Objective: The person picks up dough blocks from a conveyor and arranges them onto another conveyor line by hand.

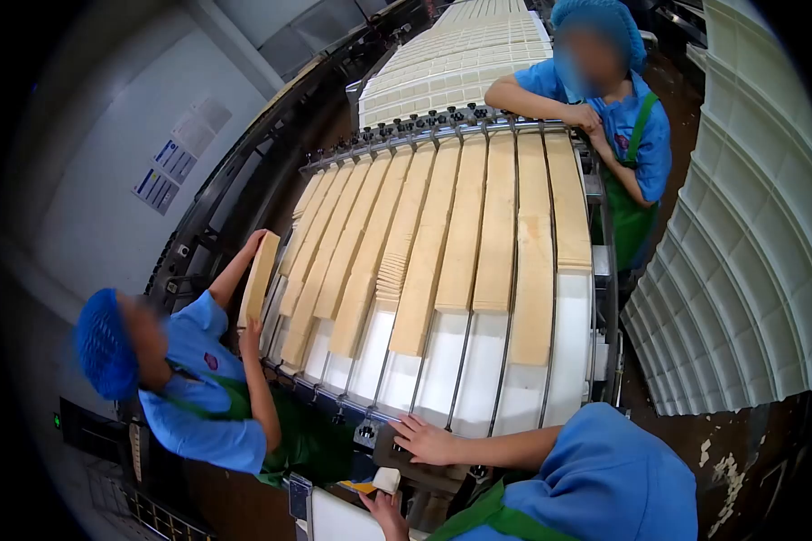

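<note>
Within left hand (386, 518), pale block (386, 479), beyond, slabs (431, 248), long axes pointing away

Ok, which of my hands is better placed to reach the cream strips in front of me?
Probably your right hand: it is at the near rail, spread and seemingly free, nearer the cream strips. Your left hand is lower, farther back, and appears to hold a pale block.

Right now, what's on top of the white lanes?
Rows of tan blocks, one stretch fanned into thin slices. Several white lanes show bare nearest the camera. The surface beneath the blocks is covered, so unseen.
</note>
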A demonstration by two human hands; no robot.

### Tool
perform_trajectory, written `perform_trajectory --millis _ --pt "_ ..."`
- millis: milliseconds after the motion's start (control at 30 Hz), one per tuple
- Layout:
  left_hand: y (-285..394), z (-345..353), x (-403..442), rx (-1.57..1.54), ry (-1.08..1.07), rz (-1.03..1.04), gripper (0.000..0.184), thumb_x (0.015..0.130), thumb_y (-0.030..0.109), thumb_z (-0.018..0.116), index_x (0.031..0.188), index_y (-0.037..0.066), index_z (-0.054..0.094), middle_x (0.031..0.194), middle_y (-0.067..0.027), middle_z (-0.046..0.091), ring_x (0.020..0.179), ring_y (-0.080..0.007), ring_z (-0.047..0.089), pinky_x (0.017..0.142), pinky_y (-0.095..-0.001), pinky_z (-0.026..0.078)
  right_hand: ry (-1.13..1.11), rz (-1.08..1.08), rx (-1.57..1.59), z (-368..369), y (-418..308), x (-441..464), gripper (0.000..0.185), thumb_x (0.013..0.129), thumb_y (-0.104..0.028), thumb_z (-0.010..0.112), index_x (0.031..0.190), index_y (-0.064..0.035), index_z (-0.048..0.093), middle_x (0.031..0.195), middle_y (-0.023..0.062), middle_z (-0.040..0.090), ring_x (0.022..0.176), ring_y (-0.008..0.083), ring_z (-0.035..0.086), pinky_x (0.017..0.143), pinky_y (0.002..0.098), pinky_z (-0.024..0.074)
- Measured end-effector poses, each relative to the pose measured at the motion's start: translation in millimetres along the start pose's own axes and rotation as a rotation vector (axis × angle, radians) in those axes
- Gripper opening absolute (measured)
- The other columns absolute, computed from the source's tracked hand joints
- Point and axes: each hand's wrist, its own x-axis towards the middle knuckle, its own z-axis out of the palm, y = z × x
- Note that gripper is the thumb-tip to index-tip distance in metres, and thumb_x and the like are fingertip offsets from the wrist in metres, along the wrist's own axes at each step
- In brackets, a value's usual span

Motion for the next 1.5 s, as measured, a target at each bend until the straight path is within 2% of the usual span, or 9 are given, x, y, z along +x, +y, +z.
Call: perform_trajectory --millis 33,100,167,267,600,733,833,1100,1500 --pt "-17.3 -29.4 6.3 0.142 0.098 -0.007 0.064 0.082 0.003 0.049 0.141 0.009 0.025 0.108 -0.0135 0.056 0.093 -0.0211 0.057 0.075 -0.0331 0.048 -0.026 -0.016 -0.132 -0.8 -1.1 -1.0 0.056 0.078 -0.038 0.063 0.117 0.0007 0.052 0.137 0.0212 0.035 0.127 0.0386 0.031 0.108 0.0469 0.0237" --pt "-56.0 -111.1 38.2 0.409 0.029 0.068 0.066 0.089 0.031 0.057 0.137 -0.004 0.029 0.137 -0.0229 0.038 0.12 -0.0369 0.04 0.1 -0.0391 0.034 -0.06 -0.033 -0.267 1.1 -1.6 -3.7 0.055 0.078 -0.038 0.062 0.116 -0.0004 0.052 0.137 0.0205 0.035 0.126 0.0388 0.032 0.107 0.0472 0.0243" --pt "-61.8 -150.5 12.5 0.945 0.121 0.214 0.056 0.088 0.031 0.054 0.128 -0.006 0.044 0.126 -0.0284 0.047 0.113 -0.0397 0.046 0.095 -0.0378 0.039 -0.069 -0.027 -0.301 8.5 -0.9 -2.1 0.053 0.077 -0.039 0.062 0.114 -0.0015 0.053 0.138 0.0195 0.035 0.125 0.0388 0.033 0.107 0.0467 0.0248" --pt "-31.4 -148.9 -71.0 1.226 0.184 0.1 0.049 0.085 0.024 0.054 0.124 -0.004 0.048 0.11 -0.0252 0.057 0.101 -0.0357 0.053 0.09 -0.037 0.042 -0.082 -0.024 -0.306 5.0 -6.7 -1.8 0.05 0.078 -0.037 0.062 0.113 -0.0024 0.053 0.138 0.0189 0.035 0.125 0.0372 0.033 0.106 0.0455 0.0262" --pt "-77.9 -152.0 -81.7 0.693 0.314 0.182 0.048 0.079 0.015 0.06 0.122 -0.002 0.048 0.078 -0.0125 0.06 0.062 -0.0204 0.056 0.061 -0.0347 0.048 0.079 -0.028 -0.26 29.6 -30.4 17.8 0.054 0.068 -0.018 0.073 0.114 0.001 0.05 0.133 0.0228 0.037 0.125 0.0442 0.032 0.105 0.0497 0.0285" --pt "-85.2 -164.7 -84.5 0.674 0.42 0.357 0.041 0.083 0.015 0.059 0.121 0.002 0.051 0.088 -0.0158 0.06 0.076 -0.0283 0.059 0.072 -0.0377 0.048 -0.178 -0.204 -0.097 67.2 -106.9 39.7 0.05 0.074 -0.016 0.069 0.117 0.0015 0.05 0.14 0.0213 0.031 0.132 0.044 0.023 0.106 0.0477 0.0284" --pt "-67.2 -198.7 -129.1 0.582 0.532 0.186 0.037 0.083 0.011 0.059 0.118 0.003 0.051 0.093 -0.0173 0.052 0.08 -0.0287 0.056 0.069 -0.0376 0.048 -0.4 -0.325 0.026 128.4 -156.5 54.2 0.049 0.076 -0.015 0.068 0.118 0.0017 0.05 0.142 0.0208 0.028 0.134 0.0431 0.019 0.106 0.0468 0.0281" --pt "-76.7 -299.5 -202.9 0.542 1.184 0.041 0.07 0.074 0.005 0.069 0.133 -0.003 0.032 0.088 -0.0129 0.041 0.075 -0.0253 0.043 0.069 -0.0354 0.039 -0.749 -0.708 0.115 294.4 -300.9 113.0 0.062 0.074 -0.02 0.07 0.126 0.0031 0.044 0.143 0.0155 0.031 0.136 0.0362 0.02 0.107 0.0394 0.0293" --pt "-64.6 -352.0 -187.2 0.451 0.965 -0.144 0.092 0.062 0.015 0.08 0.135 -0.004 0.028 0.115 -0.0271 0.052 0.098 -0.0403 0.055 0.083 -0.0415 0.046 -0.881 -0.629 -0.146 496.1 -441.8 149.6 0.071 0.073 -0.037 0.067 0.129 -0.0018 0.042 0.131 0.0159 0.046 0.123 0.0311 0.04 0.101 0.0407 0.0354"
